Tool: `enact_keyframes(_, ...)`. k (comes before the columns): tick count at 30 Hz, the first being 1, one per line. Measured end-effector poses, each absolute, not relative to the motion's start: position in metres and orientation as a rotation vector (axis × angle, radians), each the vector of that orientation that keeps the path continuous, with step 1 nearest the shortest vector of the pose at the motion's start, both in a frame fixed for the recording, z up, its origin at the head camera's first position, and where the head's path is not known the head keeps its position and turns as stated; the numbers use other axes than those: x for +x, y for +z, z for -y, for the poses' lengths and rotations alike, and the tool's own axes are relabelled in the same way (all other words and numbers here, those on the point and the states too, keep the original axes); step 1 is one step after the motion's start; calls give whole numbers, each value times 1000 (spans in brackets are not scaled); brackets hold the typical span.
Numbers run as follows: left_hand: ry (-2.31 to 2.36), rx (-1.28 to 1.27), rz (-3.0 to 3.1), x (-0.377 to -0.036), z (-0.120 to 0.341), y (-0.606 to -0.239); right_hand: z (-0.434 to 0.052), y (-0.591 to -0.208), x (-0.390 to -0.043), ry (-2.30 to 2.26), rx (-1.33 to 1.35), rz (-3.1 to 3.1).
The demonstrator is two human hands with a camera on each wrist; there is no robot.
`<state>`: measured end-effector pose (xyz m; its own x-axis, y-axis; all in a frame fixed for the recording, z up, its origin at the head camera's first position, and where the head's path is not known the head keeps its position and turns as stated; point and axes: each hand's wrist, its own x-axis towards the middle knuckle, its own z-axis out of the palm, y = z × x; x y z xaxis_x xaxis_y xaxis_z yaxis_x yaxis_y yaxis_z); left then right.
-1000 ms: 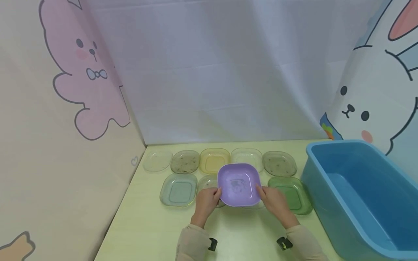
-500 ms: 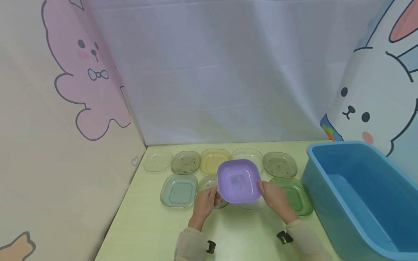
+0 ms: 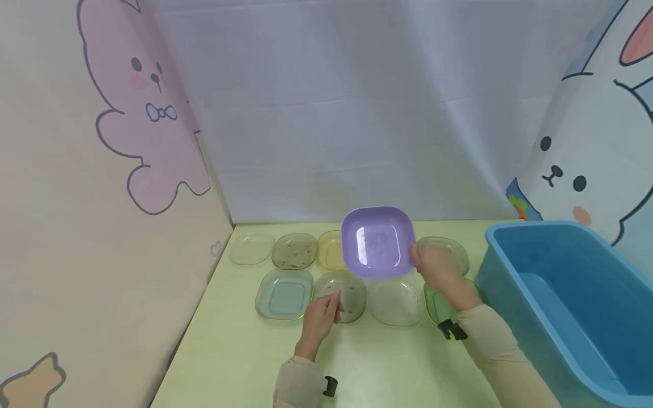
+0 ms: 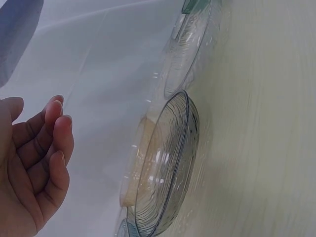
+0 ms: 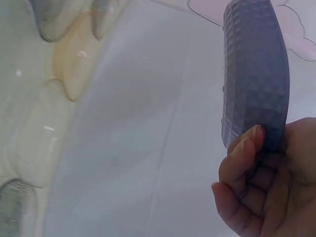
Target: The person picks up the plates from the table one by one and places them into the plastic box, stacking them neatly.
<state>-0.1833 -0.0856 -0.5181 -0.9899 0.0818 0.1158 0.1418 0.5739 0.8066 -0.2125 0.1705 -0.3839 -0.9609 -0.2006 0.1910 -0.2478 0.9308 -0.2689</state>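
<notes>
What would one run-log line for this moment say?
right hand: grips purple plate, raised, tilted | left hand: empty, over speckled plate | blue tub: right

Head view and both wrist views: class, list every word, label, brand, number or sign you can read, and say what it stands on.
None can be read.
The purple plate bears a faint mark at its centre, too blurred to read.
The wall panels carry only cartoon animals: a pink bear and a white rabbit, with no lettering.
</notes>
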Motion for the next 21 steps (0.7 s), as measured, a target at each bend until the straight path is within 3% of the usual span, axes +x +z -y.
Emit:
enact_keyframes(14, -1401, -300, 2720, -184, 77, -526, -209, -260, -205, 589, 370, 3020)
enact_keyframes(21, -1407, -223, 2744, -179, 83, -527, -256, -231, -185, 425, 354, 2968)
